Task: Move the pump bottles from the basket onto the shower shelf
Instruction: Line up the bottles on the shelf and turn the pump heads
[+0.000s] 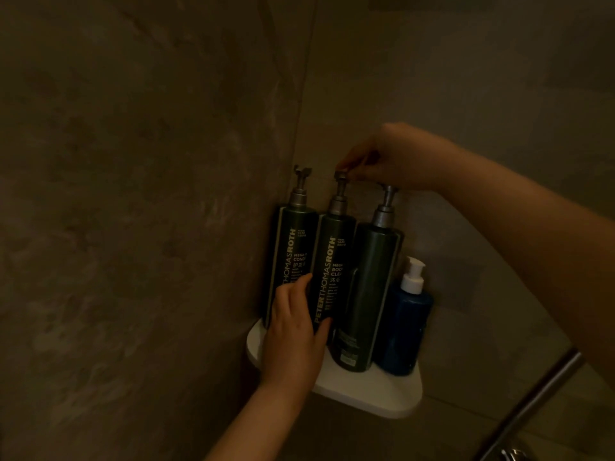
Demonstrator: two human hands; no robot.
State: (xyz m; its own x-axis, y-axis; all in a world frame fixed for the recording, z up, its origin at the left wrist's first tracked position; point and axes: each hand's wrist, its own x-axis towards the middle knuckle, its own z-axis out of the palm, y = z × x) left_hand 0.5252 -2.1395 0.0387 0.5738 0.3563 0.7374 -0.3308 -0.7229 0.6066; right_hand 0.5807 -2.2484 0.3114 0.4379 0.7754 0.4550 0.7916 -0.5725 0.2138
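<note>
Pinching the pump head of the middle dark green pump bottle between fingertips: right hand, reaching in from the right at the top of the row. Pressed against the lower body of that same bottle: left hand, thumb on the white lettering of the label, fingers spread up across the gap toward the neighbouring bottle, palm low over the shelf's front edge. Wrapped only partly around the bottle, more a steadying hold than a full clasp.

Standing upright on the white corner shower shelf, tight in a row and touching side to side: three tall dark green pump bottles with grey pumps. Leftmost, the conditioner bottle, against the left wall, label facing out. Middle, the body cleanser bottle under both hands. Rightmost of the three, the third green bottle, turned so its back label with small print and a barcode faces out.

Just beside that third bottle, at the right end of the shelf: a shorter blue pump bottle with a white pump, upright, close to the back wall.

Behind everything, mottled stone-look tiled walls meeting at the corner, dimly lit. At lower right, a slanted metal bar.
</note>
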